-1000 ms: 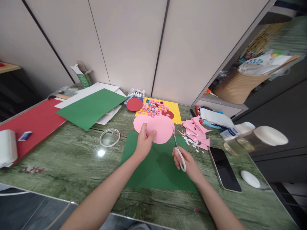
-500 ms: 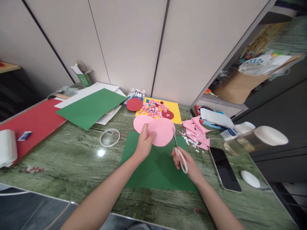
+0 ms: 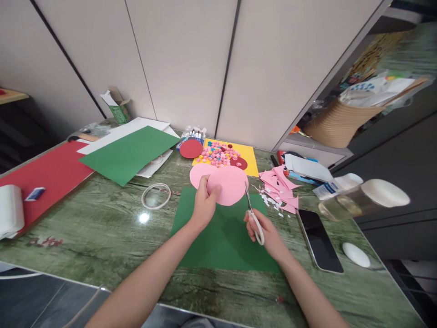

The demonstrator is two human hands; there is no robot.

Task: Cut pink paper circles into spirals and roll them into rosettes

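Between thumb and fingers, my left hand [image 3: 205, 202] grips a pink paper circle [image 3: 229, 186] by its left edge. My right hand [image 3: 264, 230] is closed on white-handled scissors [image 3: 256, 223], whose blades meet the circle's right edge. Both hands are above a green paper sheet [image 3: 225, 241] on the table. Behind the held circle lies another pink circle [image 3: 198, 175], partly covered. Farther back, a yellow sheet [image 3: 251, 157] bears many small pink, red and blue pieces and a dark red circle [image 3: 241, 163]. A red circle [image 3: 191, 149] is left of them.
Pink paper scraps [image 3: 280, 187] and white bits lie right of the scissors, near a phone [image 3: 320, 241], a white mouse [image 3: 356, 254] and a clear cup [image 3: 337, 206]. To the left are a tape roll [image 3: 156, 196], a green sheet [image 3: 129, 155] and a red sheet [image 3: 58, 177].
The held pink circle has shifted slightly up and to the left. The scissors and my right hand have moved a little with it.
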